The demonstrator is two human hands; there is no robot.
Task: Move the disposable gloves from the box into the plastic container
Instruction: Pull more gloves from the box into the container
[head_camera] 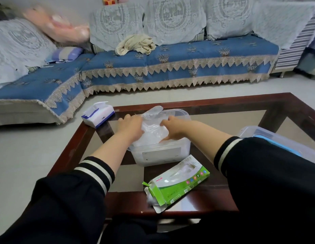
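Observation:
A clear plastic container (179, 150) stands in the middle of the glass-topped coffee table (214, 101). A stack of clear disposable gloves (153, 127) sticks up out of it. My left hand (130, 126) holds the stack's left side and my right hand (172, 128) holds its right side, both over the container's opening. The green and white glove box (177, 184) lies flat on the table in front of the container. Its near end is torn open and a bit of clear plastic shows there.
A white and blue tissue box (97, 114) sits on the table's far left corner. A clear lidded tub with a blue object inside (276, 140) stands at the right edge. A blue-covered sofa (170, 64) runs along the far side of the pale tiled floor.

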